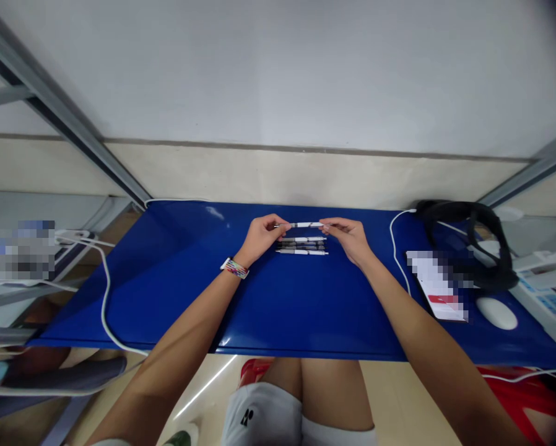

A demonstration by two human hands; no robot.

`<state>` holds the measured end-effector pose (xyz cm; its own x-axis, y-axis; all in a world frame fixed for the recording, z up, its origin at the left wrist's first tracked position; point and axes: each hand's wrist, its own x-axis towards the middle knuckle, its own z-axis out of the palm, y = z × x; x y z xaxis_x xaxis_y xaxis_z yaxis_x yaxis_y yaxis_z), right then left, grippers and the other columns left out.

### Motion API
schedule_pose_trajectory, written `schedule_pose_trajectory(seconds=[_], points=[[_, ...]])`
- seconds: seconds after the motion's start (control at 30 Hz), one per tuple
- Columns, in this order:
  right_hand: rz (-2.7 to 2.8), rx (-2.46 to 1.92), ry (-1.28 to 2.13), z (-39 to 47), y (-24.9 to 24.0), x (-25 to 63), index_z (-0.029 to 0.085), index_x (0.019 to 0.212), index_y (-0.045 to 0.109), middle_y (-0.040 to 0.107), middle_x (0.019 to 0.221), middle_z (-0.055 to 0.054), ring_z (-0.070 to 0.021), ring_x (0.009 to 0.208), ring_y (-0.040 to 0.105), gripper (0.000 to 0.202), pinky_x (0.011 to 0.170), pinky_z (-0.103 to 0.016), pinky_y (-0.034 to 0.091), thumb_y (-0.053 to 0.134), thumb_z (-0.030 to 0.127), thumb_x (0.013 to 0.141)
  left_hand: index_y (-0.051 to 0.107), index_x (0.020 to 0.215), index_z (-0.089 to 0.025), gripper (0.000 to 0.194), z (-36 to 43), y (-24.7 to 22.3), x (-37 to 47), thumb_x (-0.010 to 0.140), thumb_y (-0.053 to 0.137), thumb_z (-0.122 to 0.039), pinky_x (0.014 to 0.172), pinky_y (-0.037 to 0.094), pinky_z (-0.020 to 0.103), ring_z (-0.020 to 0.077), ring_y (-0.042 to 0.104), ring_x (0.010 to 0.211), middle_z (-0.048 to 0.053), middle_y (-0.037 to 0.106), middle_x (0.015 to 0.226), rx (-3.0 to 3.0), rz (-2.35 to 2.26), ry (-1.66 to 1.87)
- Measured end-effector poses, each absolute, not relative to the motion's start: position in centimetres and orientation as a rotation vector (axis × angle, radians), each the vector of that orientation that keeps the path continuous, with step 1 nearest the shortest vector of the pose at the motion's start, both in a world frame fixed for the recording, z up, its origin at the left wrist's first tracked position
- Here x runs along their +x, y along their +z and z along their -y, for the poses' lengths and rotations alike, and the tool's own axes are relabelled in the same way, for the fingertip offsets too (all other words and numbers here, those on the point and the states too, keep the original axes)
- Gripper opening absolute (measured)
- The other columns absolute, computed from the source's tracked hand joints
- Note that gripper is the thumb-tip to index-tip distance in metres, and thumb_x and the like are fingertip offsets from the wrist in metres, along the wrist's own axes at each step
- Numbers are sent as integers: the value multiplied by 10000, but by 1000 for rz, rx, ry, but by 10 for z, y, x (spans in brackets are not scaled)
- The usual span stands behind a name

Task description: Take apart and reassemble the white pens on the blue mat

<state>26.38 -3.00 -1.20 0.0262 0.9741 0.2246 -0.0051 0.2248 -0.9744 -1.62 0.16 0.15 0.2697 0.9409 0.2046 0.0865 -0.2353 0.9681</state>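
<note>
A white pen with dark markings (304, 225) lies level between my two hands, just beyond a small group of similar pens (302, 246). My left hand (263, 235) pinches its left end, thumb and fingers closed on it. At the other end, my right hand (347, 236) grips the pen between thumb and fingertips. The grouped pens rest side by side on the blue table (301, 303), all lying crosswise and nearly parallel. Some of the middle ones look darker, and their edges are hard to separate.
On the right are a black headset-like strap (501, 241), a phone with a blurred screen (438, 288), a white computer mouse (497, 313) and a white cable (394, 238). Another white cable (105, 297) crosses the table's left side. A pale wall (269, 176) stands behind.
</note>
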Motion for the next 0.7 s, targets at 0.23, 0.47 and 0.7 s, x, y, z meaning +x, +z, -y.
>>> schedule_pose_trajectory(seconds=[0.23, 0.47, 0.7], points=[[1329, -994, 1007, 31, -13, 264, 320, 1011, 931, 854, 959, -43, -242, 916, 781, 235, 908, -434, 638, 973, 446, 817, 695, 721, -193, 462, 3, 11, -15, 959, 756, -584, 529, 420, 272, 101, 493, 459, -25, 550, 509, 1547, -939, 1094], [1411, -994, 901, 34, -7, 263, 334, 988, 930, 867, 1039, -54, -262, 975, 791, 158, 930, -456, 636, 947, 407, 849, 773, 854, -177, 342, 1, 10, -15, 835, 887, -499, 604, 513, 268, 127, 633, 600, 37, 734, 722, 1483, -965, 1098], [1455, -962, 869, 35, -2, 263, 335, 988, 929, 872, 1058, -53, -263, 1016, 797, 139, 935, -444, 637, 940, 405, 868, 689, 706, -182, 519, 1, 8, -18, 982, 735, -619, 511, 401, 237, 90, 495, 487, -13, 568, 552, 1578, -983, 1022]])
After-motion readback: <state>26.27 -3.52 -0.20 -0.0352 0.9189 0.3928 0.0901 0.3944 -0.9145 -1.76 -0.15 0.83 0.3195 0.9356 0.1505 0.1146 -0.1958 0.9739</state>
